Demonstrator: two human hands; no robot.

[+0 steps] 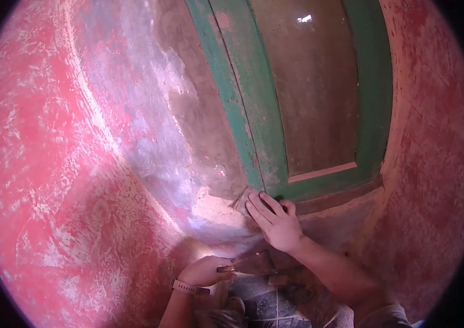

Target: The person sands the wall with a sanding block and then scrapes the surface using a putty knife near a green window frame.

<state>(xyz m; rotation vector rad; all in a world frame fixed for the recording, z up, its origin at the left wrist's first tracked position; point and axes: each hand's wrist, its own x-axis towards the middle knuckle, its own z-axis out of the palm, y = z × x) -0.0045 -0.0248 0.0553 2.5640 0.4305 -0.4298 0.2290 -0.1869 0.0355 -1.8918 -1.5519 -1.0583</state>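
My right hand (274, 221) lies flat against the lower left corner of a green wooden frame (253, 126). Its fingers are together and press a small grey sheet (241, 200) onto the plaster where frame and sill meet. Only an edge of that sheet shows past the fingertips. Lower down, my left hand (205, 271), with a watch on the wrist, is closed on the handle of a flat dark-bladed tool (255, 263). The blade is level and sits just under my right wrist.
A rough red-painted wall (51, 180) curves around on the left, with a scraped grey-white patch (150, 136) beside the frame. A brown panel (314, 93) fills the frame. More red wall (434, 164) is on the right. A dark tiled floor (275, 311) shows at the bottom.
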